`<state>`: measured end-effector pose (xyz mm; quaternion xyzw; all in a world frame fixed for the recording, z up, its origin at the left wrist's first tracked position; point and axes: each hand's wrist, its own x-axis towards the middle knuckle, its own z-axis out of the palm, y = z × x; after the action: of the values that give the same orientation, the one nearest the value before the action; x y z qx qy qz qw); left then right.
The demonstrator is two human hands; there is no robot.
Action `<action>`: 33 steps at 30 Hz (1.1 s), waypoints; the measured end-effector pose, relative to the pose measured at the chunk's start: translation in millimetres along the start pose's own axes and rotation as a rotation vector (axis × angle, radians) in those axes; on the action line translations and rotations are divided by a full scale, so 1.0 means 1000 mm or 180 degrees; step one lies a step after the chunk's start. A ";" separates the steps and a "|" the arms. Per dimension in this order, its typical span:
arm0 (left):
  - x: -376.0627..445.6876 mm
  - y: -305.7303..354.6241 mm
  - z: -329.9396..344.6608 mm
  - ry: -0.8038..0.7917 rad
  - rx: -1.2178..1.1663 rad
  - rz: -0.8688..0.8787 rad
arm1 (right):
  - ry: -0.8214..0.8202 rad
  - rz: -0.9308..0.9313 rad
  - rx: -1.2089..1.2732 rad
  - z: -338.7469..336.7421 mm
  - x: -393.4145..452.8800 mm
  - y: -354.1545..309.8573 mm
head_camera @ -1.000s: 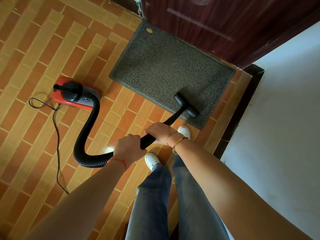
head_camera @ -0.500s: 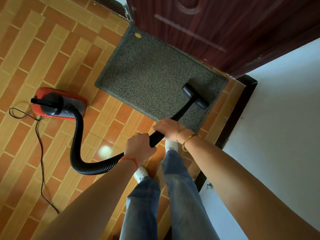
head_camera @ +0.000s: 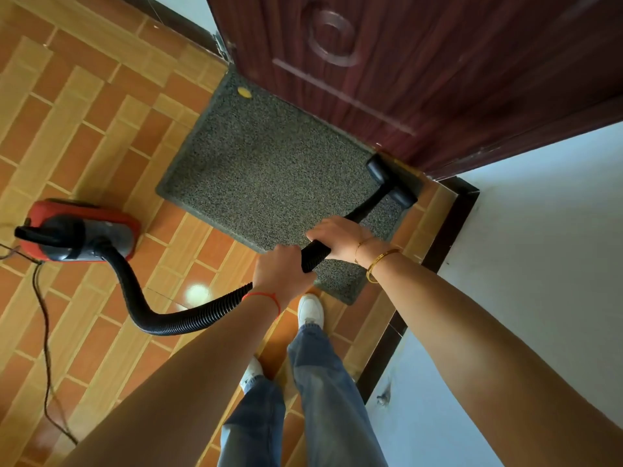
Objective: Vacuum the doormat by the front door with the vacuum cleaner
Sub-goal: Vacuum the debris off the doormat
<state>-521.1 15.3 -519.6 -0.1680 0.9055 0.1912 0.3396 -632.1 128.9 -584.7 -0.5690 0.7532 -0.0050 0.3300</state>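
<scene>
My left hand (head_camera: 281,269) is wrapped around the black ribbed vacuum hose (head_camera: 175,318) where it meets the wand, and my right hand (head_camera: 337,239) grips the black wand (head_camera: 367,207) a little further along, so both hands are clenched on the tube. The black T-shaped nozzle (head_camera: 391,180) sits on the far right corner of the speckled grey rectangular doormat (head_camera: 269,170), just beside the bottom edge of the dark reddish-brown wooden door (head_camera: 404,62). The red and black canister vacuum cleaner (head_camera: 77,230) stands on the orange and tan brick-pattern tiled floor (head_camera: 84,112) to my left, well apart from the mat, with its thin black power cord (head_camera: 43,332) trailing toward me. My white sneaker (head_camera: 310,310) is near the mat's closest corner.
</scene>
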 end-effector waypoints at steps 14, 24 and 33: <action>-0.042 -0.037 0.007 -0.0125 0.0118 -0.0091 | -0.0224 0.0108 0.0328 0.010 0.006 -0.062; -0.133 -0.114 0.049 -0.0340 0.0360 -0.0016 | -0.0381 0.0338 0.0712 0.055 0.003 -0.189; -0.209 -0.186 0.081 -0.0413 0.0578 0.0066 | -0.0307 0.0499 0.1025 0.087 0.005 -0.299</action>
<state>-246.8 -72.9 -476.9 -0.1144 0.8969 0.1223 0.4094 -333.4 51.0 -541.1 -0.4479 0.7680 -0.0726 0.4519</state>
